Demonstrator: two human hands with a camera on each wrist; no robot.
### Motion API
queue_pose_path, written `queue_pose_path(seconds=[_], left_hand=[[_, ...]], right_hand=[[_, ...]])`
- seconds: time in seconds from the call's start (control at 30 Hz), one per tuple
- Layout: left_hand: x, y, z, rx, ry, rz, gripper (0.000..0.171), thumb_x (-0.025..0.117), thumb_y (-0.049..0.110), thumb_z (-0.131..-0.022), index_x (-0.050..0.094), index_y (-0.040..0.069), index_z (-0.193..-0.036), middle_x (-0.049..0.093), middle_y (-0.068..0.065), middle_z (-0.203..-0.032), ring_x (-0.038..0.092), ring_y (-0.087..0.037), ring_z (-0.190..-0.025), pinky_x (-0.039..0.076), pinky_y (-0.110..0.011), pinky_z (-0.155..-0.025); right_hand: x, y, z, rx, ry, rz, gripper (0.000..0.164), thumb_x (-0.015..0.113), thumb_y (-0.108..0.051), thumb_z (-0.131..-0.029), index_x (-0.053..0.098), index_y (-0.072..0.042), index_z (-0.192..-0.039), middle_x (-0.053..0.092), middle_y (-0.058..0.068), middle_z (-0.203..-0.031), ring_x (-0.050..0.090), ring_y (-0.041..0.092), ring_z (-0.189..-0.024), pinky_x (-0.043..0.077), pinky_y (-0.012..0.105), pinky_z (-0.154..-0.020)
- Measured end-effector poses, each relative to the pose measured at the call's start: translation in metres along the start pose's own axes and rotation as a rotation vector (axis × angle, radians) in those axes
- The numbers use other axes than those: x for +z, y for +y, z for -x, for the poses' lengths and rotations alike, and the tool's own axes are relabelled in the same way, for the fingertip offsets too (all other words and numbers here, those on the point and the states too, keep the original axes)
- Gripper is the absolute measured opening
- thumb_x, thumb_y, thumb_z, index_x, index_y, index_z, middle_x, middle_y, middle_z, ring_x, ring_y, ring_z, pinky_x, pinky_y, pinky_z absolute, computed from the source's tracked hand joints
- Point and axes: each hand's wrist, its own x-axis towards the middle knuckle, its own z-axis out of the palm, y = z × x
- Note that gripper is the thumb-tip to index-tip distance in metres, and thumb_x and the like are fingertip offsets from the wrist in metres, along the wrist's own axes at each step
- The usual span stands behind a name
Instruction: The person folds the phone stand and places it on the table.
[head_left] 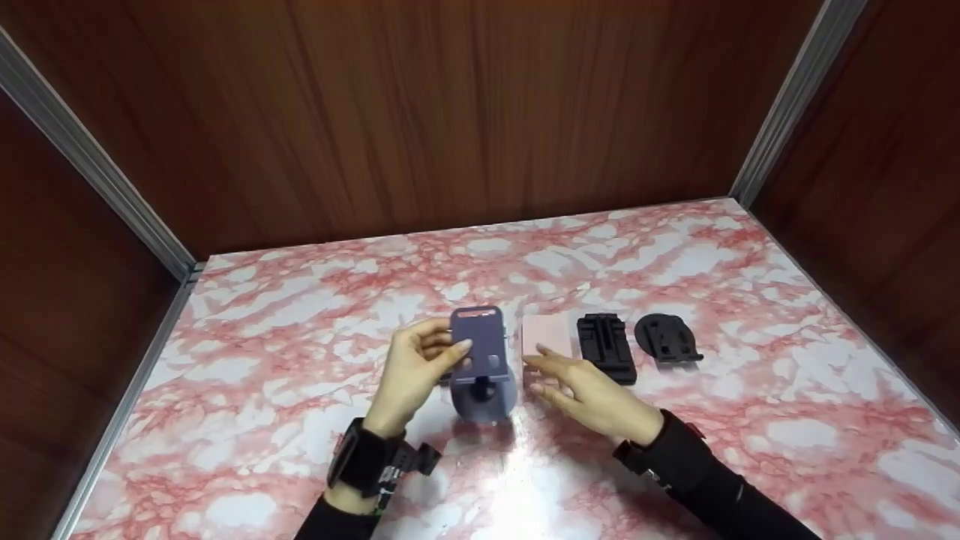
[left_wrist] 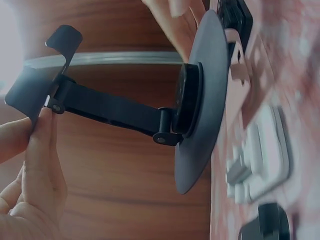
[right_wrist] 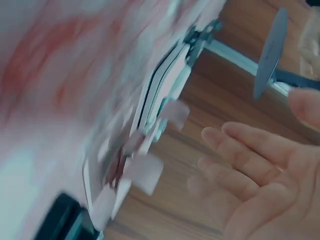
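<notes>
A purple-grey phone stand [head_left: 480,341] is held up by my left hand [head_left: 416,360], whose thumb and fingers pinch its slotted cradle plate. In the left wrist view the stand's round base [left_wrist: 202,105] hangs tilted at the end of a hinged arm [left_wrist: 112,107]. My right hand [head_left: 592,390] has its fingers extended near a pink stand [head_left: 546,334]. The head view shows those fingertips overlapping the pink stand's near edge, while the right wrist view shows the fingers [right_wrist: 250,160] apart from the things on the table. They hold nothing.
Right of the pink stand lie a folded black stand [head_left: 604,349] and a black holder with a round base [head_left: 666,337]. A white stand [left_wrist: 260,160] appears in the left wrist view. Wooden panels [head_left: 450,112] enclose the marbled table [head_left: 285,450].
</notes>
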Motion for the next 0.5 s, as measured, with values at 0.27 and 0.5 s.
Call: queue_pose_path(seconds=[0.27, 0.5], left_hand=[[0.021, -0.003, -0.003, 0.052, -0.072, 0.038, 0.027, 0.072, 0.0, -0.086, 0.064, -0.012, -0.108, 0.068, -0.017, -0.088, 0.067, -0.02, -0.076, 0.059, -0.038, -0.073], [0.029, -0.004, -0.005, 0.054, -0.077, 0.047, 0.026, 0.071, -0.001, -0.086, 0.063, -0.012, -0.108, 0.067, -0.016, -0.089, 0.066, -0.02, -0.078, 0.059, -0.038, -0.074]], right_hand=[[0.003, 0.006, -0.003, 0.216, -0.054, -0.685, 0.048, 0.048, -0.02, -0.104, 0.04, 0.008, -0.142, 0.058, 0.02, -0.129, 0.06, 0.026, -0.114, 0.05, 0.036, -0.095], [0.007, 0.012, -0.001, 0.31, -0.086, -1.058, 0.043, 0.054, -0.006, -0.098, 0.045, 0.01, -0.137, 0.066, 0.02, -0.115, 0.067, 0.02, -0.094, 0.052, 0.049, -0.089]])
